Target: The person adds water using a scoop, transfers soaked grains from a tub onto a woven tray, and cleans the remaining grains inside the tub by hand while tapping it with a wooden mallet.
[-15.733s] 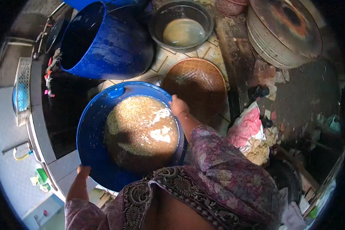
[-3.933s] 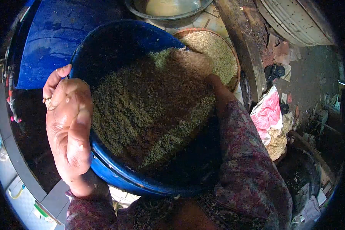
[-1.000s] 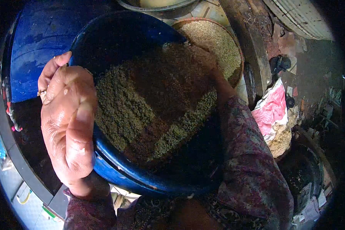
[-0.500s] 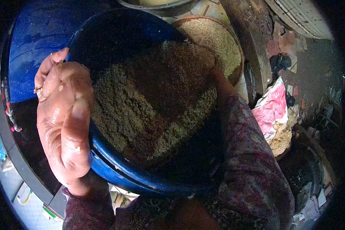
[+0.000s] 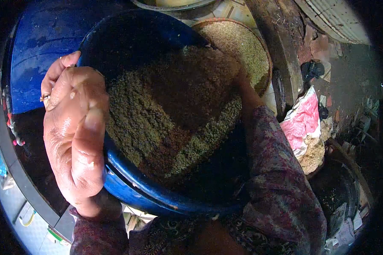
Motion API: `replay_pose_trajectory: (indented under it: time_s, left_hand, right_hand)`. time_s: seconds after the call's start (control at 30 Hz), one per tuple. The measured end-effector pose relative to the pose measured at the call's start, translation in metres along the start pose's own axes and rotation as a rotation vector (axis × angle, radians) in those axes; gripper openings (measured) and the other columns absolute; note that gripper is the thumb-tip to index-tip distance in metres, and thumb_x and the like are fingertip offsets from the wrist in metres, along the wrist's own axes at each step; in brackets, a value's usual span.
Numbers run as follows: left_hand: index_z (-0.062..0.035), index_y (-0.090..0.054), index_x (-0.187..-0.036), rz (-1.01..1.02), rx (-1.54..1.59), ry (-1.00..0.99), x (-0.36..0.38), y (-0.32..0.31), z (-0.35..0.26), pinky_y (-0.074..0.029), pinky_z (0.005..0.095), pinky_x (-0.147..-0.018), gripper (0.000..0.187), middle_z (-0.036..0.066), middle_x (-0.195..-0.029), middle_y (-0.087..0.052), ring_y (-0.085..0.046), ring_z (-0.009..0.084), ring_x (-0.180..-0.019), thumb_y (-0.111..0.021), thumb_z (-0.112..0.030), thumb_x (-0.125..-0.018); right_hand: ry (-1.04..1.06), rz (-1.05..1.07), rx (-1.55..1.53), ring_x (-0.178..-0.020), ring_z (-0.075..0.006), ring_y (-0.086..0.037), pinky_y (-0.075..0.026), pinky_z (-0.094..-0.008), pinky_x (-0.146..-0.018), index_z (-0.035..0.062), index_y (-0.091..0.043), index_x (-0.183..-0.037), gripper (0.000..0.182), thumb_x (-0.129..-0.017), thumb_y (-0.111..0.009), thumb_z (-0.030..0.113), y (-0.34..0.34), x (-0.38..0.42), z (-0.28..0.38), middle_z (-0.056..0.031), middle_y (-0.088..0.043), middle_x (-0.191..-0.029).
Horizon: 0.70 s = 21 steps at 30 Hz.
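Observation:
A blue plastic barrel (image 5: 136, 193), its mouth facing me, holds damp-looking, coarse grain (image 5: 136, 114) with a darker brown patch in the middle. At the barrel's left rim, my left hand (image 5: 74, 131) is wet and closed over the edge, thumb on the near side and bits of grain on the skin. My right arm, in a patterned sleeve, passes along the barrel's right side. Its hand (image 5: 232, 68) is at the far right rim, brown and in shadow against the grain; its fingers are hidden, so I cannot tell what they grip.
Behind the barrel sits a round basket (image 5: 259, 55) of pale grain, near a basin (image 5: 178, 6) at the top. To the right are a wooden beam (image 5: 281, 55), a pink-and-white sack (image 5: 302, 114) with grain spilling out, and a dark tub (image 5: 334, 187). Another blue container (image 5: 38, 63) stands left.
My left hand and the barrel's near rim have shifted slightly right. My right hand has moved slightly right too, still at the barrel's far right side.

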<state>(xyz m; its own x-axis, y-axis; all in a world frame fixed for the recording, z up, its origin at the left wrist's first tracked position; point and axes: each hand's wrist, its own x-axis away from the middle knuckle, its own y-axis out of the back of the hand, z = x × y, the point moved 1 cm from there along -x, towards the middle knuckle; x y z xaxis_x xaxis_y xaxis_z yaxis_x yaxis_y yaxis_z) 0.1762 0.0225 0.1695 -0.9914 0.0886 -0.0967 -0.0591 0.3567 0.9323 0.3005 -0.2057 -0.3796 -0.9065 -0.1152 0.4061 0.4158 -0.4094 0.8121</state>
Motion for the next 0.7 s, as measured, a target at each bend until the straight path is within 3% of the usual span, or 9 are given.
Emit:
replay_pose_trajectory:
  time_s: [0.23, 0.33, 0.43, 0.63, 0.7]
  left_hand:
    - [-0.0008, -0.055, -0.081, 0.126, 0.032, 0.002, -0.0025, 0.0020, 0.0054, -0.021, 0.0429, -0.096, 0.046, 0.010, -0.090, -0.052, -0.042, 0.0286, -0.103, -0.034, -0.042, -0.083]
    - [-0.0014, -0.053, -0.079, 0.014, -0.006, -0.011, -0.0037, -0.0005, -0.0016, -0.021, 0.0420, -0.096, 0.047, 0.009, -0.087, -0.051, -0.043, 0.0267, -0.098, -0.033, -0.043, -0.084]
    - [-0.0014, -0.053, -0.078, 0.030, -0.025, -0.020, -0.0061, -0.0002, -0.0021, -0.022, 0.0417, -0.095, 0.047, 0.009, -0.085, -0.051, -0.043, 0.0260, -0.096, -0.032, -0.044, -0.084]
    - [-0.0055, -0.044, -0.081, 0.071, -0.006, -0.104, -0.0063, -0.0006, 0.0026, -0.021, 0.0385, -0.096, 0.043, 0.005, -0.084, -0.043, -0.040, 0.0167, -0.087, -0.033, -0.047, -0.082]
    - [-0.0065, -0.041, -0.082, 0.070, 0.062, 0.041, -0.0061, -0.0045, -0.0002, -0.020, 0.0376, -0.096, 0.041, 0.004, -0.084, -0.041, -0.039, 0.0148, -0.085, -0.033, -0.047, -0.081]
  right_hand:
    - [-0.007, -0.004, -0.007, -0.105, -0.0254, -0.048, -0.035, -0.0385, -0.091, 0.0105, -0.051, -0.113, 0.038, -0.080, -0.048, 0.029, -0.0025, 0.0002, -0.0045, -0.0118, -0.050, -0.114]
    - [-0.003, 0.000, -0.002, -0.104, -0.0256, -0.048, -0.035, -0.0386, -0.091, 0.0104, -0.051, -0.112, 0.037, -0.080, -0.048, 0.029, 0.0003, 0.0017, -0.0003, -0.0120, -0.050, -0.113]
    - [-0.010, 0.001, -0.002, -0.104, -0.0257, -0.049, -0.036, -0.0387, -0.090, 0.0103, -0.052, -0.111, 0.037, -0.080, -0.048, 0.029, 0.0000, 0.0058, -0.0024, -0.0122, -0.051, -0.112]
    - [0.003, 0.000, 0.004, -0.103, -0.0260, -0.049, -0.036, -0.0389, -0.089, 0.0101, -0.053, -0.110, 0.037, -0.079, -0.048, 0.029, -0.0014, 0.0035, -0.0031, -0.0125, -0.052, -0.111]
    - [0.006, 0.002, 0.011, -0.102, -0.0261, -0.050, -0.037, -0.0389, -0.089, 0.0100, -0.053, -0.110, 0.036, -0.079, -0.048, 0.029, -0.0006, 0.0013, -0.0019, -0.0126, -0.052, -0.110]
